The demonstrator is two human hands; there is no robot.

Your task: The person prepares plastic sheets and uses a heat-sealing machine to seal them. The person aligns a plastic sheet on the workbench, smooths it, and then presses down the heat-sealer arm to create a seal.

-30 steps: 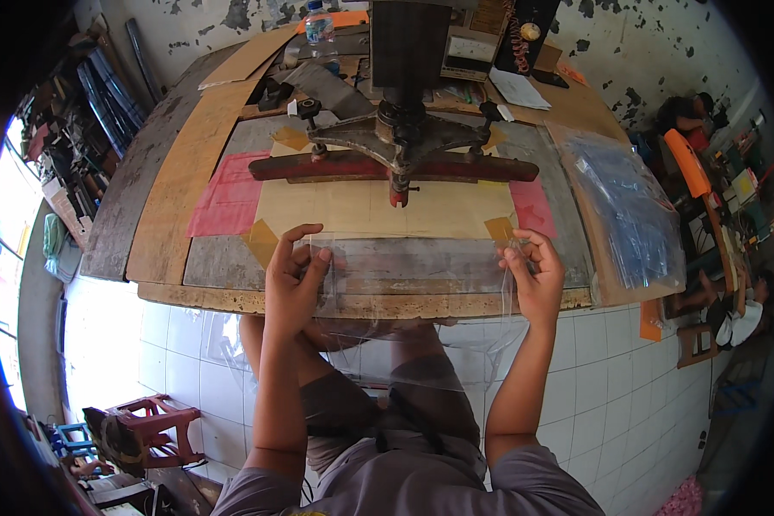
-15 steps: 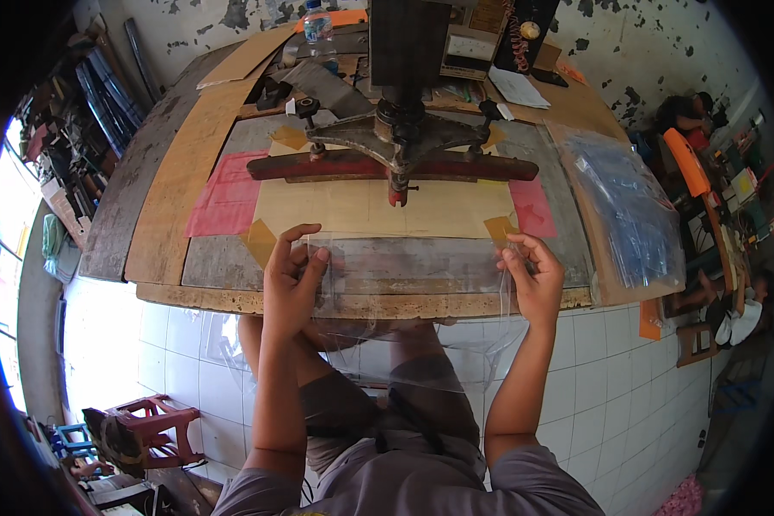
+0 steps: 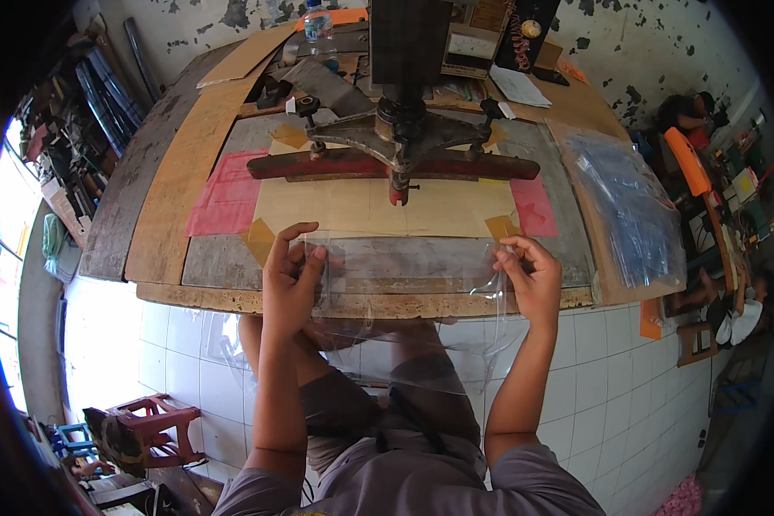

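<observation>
A clear plastic sheet [image 3: 413,297] stretches between my hands over the front edge of the worktable, its lower part hanging above my lap. My left hand [image 3: 291,279] pinches its left upper corner between thumb and fingers. At the right upper corner, my right hand [image 3: 531,273] grips it the same way. Just beyond lies a cream-coloured sheet [image 3: 387,213], held down with brown tape [image 3: 500,228] near its corners. Above that sheet stands a press head with a long dark red bar [image 3: 335,167], apart from both hands.
Stacked clear plastic pieces [image 3: 623,206] lie on cardboard at the table's right. Pink sheets [image 3: 219,198] flank the cream one. A water bottle [image 3: 318,26] stands at the back left. A red stool [image 3: 159,430] is on the tiled floor. Another person sits at far right.
Almost nothing differs. My hands have shifted very slightly, and the folds and glints at the plastic sheet's right side have changed a little.
</observation>
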